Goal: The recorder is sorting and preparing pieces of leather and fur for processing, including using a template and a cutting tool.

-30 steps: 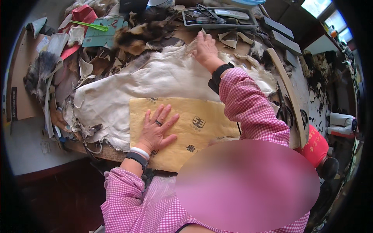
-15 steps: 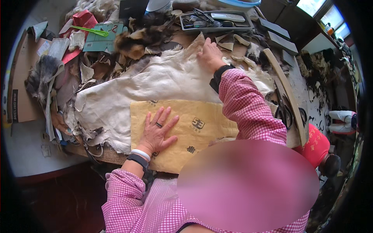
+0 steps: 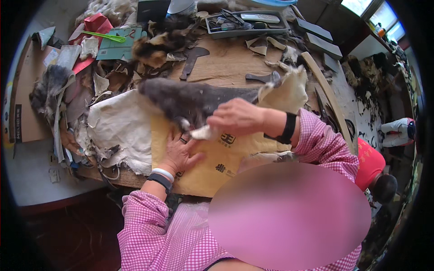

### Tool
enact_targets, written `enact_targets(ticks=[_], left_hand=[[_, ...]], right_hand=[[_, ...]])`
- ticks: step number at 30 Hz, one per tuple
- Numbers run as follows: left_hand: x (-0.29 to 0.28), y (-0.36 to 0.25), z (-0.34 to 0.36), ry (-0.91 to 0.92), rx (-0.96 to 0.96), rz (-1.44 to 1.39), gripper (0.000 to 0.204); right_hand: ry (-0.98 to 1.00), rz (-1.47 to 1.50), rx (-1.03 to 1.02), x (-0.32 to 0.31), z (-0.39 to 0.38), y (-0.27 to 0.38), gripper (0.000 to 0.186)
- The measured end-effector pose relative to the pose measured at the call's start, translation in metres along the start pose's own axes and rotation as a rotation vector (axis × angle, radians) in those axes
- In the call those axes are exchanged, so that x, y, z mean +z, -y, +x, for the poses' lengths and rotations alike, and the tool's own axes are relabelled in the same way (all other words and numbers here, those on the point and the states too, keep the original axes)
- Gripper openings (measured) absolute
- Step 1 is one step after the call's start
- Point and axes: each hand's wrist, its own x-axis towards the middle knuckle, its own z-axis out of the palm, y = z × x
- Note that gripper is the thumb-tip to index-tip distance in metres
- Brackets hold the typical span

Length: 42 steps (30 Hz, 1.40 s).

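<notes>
Holds the furry skin point(image 3: 194, 99) by a pale edge in the right hand point(image 3: 237, 117), with gray fur turned up, over the middle of the wooden surface point(image 3: 228, 67) and part of the yellow sheet point(image 3: 212, 156). Presses the left hand point(image 3: 179, 151) flat and wide on the sheet, beside the fur. Has a dark blade point(image 3: 193, 62) behind, and 1 gray tray point(image 3: 251, 33) of small things farther back.

Pink-checked sleeves point(image 3: 143, 219), black wristbands point(image 3: 288, 128), white bangle point(image 3: 163, 173)
</notes>
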Motion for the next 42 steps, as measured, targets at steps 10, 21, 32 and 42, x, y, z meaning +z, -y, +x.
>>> enact_targets(ticks=[10,21,32,42], left_hand=[[0.002,-0.003,0.004,-0.015,0.008,0.015,0.066],[0.001,-0.003,0.005,-0.045,0.005,-0.059,0.062],[0.005,-0.002,0.001,0.015,-0.034,-0.056,0.063],[0.023,0.003,-0.008,0.088,-0.106,-0.137,0.051]], right_hand=[[0.071,-0.063,-0.030,0.011,-0.016,0.006,0.029],[0.129,-0.075,0.005,0.038,-0.030,0.028,0.025],[0.016,-0.050,-0.041,0.052,-0.031,0.043,0.024],[0.060,-0.049,-0.059,0.050,-0.030,0.053,0.030]])
